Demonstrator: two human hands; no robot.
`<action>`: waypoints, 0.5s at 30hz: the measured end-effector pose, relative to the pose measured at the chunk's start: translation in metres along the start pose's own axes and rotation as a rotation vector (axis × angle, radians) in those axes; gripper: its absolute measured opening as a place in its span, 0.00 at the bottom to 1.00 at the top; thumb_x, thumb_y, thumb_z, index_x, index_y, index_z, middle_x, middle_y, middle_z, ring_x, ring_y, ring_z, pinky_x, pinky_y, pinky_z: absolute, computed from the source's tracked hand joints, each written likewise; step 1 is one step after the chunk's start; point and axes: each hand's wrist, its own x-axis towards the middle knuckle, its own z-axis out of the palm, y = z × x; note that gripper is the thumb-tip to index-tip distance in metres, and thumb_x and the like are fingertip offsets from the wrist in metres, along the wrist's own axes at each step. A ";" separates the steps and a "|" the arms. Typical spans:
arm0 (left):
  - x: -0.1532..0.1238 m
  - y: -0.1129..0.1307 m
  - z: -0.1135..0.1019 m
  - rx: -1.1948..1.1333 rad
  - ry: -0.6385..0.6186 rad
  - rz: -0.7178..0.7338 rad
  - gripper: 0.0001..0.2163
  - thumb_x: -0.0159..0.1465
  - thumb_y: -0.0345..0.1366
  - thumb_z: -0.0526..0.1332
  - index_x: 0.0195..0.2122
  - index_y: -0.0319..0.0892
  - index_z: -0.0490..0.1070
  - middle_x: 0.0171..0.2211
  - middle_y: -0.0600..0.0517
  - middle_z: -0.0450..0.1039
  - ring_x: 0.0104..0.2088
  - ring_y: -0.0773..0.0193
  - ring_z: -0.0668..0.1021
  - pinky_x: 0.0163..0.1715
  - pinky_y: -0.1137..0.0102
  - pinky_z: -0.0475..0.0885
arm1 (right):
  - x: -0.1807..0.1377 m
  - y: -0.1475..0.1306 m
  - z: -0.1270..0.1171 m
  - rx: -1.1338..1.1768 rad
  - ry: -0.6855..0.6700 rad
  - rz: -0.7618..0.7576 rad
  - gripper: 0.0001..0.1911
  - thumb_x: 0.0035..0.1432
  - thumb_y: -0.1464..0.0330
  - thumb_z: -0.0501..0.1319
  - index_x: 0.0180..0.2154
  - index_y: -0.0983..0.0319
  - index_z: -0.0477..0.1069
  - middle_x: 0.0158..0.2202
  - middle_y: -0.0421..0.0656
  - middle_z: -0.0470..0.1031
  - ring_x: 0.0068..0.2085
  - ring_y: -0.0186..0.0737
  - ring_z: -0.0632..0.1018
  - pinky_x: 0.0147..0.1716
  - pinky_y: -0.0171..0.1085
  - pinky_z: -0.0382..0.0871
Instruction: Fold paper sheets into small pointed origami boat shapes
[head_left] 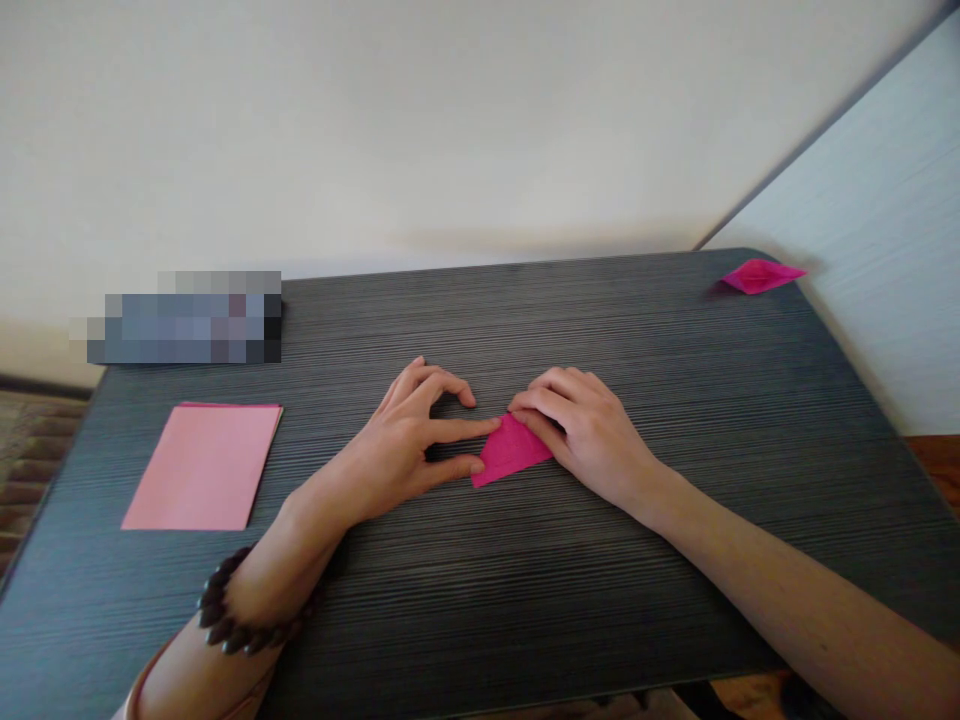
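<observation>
A folded piece of bright pink paper [517,448] lies on the dark table between my two hands. My left hand [409,430] rests at its left side, fingers spread, with the index fingertip on the upper left edge and the thumb tip on the lower left corner. On the other side, my right hand [585,420] has thumb and index finger closed on the paper's top edge, covering its right part. The remaining right fingers curl in.
A stack of square paper [202,467], light pink on top, lies at the left. A folded pink paper boat [761,275] sits at the table's far right corner. At the back left a blurred-out object [187,325] stands near the wall. The dark table [465,620] has a grooved surface.
</observation>
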 end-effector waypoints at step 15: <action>-0.002 0.002 -0.002 0.051 -0.010 0.027 0.14 0.62 0.41 0.60 0.50 0.56 0.71 0.46 0.50 0.62 0.51 0.59 0.66 0.61 0.47 0.46 | 0.000 0.002 0.000 0.047 0.007 0.005 0.11 0.65 0.65 0.52 0.38 0.60 0.72 0.37 0.42 0.74 0.38 0.38 0.71 0.38 0.39 0.60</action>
